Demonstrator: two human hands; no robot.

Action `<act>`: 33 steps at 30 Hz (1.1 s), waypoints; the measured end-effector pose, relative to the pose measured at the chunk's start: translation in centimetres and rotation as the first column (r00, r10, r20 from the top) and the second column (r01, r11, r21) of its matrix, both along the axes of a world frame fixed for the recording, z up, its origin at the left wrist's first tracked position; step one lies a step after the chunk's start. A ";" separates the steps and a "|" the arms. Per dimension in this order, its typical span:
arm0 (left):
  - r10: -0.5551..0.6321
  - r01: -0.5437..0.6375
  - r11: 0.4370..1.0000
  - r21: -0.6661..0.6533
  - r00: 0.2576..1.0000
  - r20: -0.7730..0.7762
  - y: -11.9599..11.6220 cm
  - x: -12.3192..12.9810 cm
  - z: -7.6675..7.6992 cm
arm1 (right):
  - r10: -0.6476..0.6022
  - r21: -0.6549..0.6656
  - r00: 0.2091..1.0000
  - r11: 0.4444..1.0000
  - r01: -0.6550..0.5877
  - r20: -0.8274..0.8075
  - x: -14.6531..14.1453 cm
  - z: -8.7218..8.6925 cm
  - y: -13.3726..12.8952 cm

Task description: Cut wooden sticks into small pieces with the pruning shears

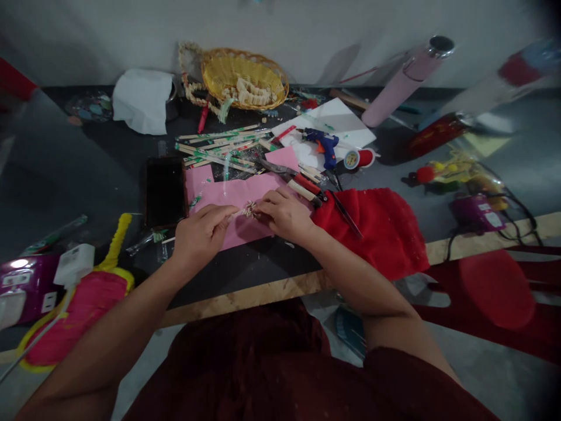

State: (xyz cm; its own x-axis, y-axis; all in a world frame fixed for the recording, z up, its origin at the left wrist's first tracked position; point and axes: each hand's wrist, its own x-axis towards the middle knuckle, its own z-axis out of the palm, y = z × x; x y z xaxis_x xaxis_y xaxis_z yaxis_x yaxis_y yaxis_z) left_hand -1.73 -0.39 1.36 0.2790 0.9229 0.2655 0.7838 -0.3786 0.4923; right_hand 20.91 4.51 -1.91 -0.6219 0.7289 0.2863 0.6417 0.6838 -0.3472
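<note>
Over the pink paper, a cluster of short pale stick pieces sits between my two hands. My right hand has its fingertips closed on the right side of the cluster. My left hand is pinched at its left, the thumb and forefinger pressed around something too small to make out. Red-handled cutting pliers lie just beyond my right hand. A dark phone is left of the paper. Past the paper lie several disposable chopsticks, some in printed wrappers.
A yellow wicker basket holds pale pieces. A blue glue gun and red thread spool lie on white paper. Red cloth covers the right front edge. A pink flask stands behind; a pink-and-yellow pouch is at left.
</note>
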 end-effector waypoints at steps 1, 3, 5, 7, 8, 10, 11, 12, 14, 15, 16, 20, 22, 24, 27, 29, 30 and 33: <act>-0.001 0.001 1.000 0.000 1.000 -0.001 0.0 0.0 0.0 | -0.002 0.002 1.000 1.000 0.002 -0.001 -0.1 0.0 0.0; -0.005 0.005 1.000 -0.007 1.000 -0.001 0.0 0.0 -0.1 | -0.003 0.005 1.000 1.000 0.003 0.011 -0.2 0.1 0.0; -0.012 0.012 1.000 -0.013 1.000 -0.001 0.0 0.0 -0.1 | -0.007 0.010 1.000 1.000 0.007 0.015 -0.4 0.2 0.1; -0.012 0.012 1.000 -0.020 1.000 -0.004 0.0 -0.1 -0.1 | 0.008 0.006 1.000 1.000 -0.008 -0.030 -0.4 0.5 0.2; -0.012 0.011 1.000 -0.021 1.000 -0.005 0.0 -0.1 -0.1 | 0.018 -0.007 0.997 1.000 -0.019 -0.080 -0.5 0.6 0.1; -0.015 0.015 1.000 -0.018 1.000 -0.003 0.0 -0.1 -0.1 | 0.028 -0.064 0.976 0.997 -0.043 -0.215 -0.6 1.0 -0.1; -0.020 0.020 1.000 -0.016 1.000 -0.002 -0.1 -0.1 -0.1 | 0.022 -0.104 0.958 0.993 -0.054 -0.285 -0.7 1.1 -0.3; -0.026 0.026 1.000 -0.013 1.000 0.000 -0.1 -0.1 -0.2 | 0.006 -0.147 0.937 0.987 -0.061 -0.348 -0.8 1.3 -0.5; -0.036 0.036 0.999 -0.004 0.999 0.005 -0.2 0.1 -0.2 | -0.023 -0.221 0.898 0.972 -0.083 -0.439 -1.0 1.6 -0.9; -0.040 0.040 0.999 0.001 0.999 0.007 -0.2 0.1 -0.2 | -0.031 -0.247 0.884 0.964 -0.097 -0.467 -1.2 1.7 -1.2; -0.042 0.042 0.999 0.006 0.999 0.009 -0.3 0.2 -0.2 | -0.039 -0.268 0.871 0.957 -0.108 -0.489 -1.3 1.8 -1.4; -0.035 0.035 0.999 0.001 0.999 0.010 -0.4 0.4 -0.2 | -0.085 -0.316 0.830 0.942 -0.113 -0.551 -1.9 1.8 -1.9; -0.027 0.027 1.000 -0.016 1.000 0.007 -0.4 0.3 -0.1 | -0.100 -0.326 0.820 0.939 -0.110 -0.564 -2.1 1.7 -2.1; -0.017 0.017 0.999 -0.027 1.000 0.002 -0.3 0.3 -0.1 | -0.092 -0.323 0.824 0.939 -0.115 -0.560 -2.2 1.6 -2.3; -0.004 0.004 0.999 -0.034 1.000 -0.005 -0.2 0.3 0.0 | -0.074 -0.299 0.834 0.948 -0.112 -0.547 -2.4 1.6 -2.5; -0.002 0.002 0.999 -0.036 1.000 0.000 -0.2 0.3 0.1 | -0.071 -0.288 0.840 0.952 -0.104 -0.538 -2.5 1.5 -2.6; -0.003 0.004 0.999 -0.037 1.000 0.004 -0.2 0.3 0.1 | -0.072 -0.287 0.840 0.953 -0.102 -0.537 -2.5 1.5 -2.7; -0.007 0.007 0.999 -0.031 1.000 0.009 -0.3 0.3 0.1 | -0.097 -0.325 0.819 0.939 -0.113 -0.566 -2.6 1.5 -2.8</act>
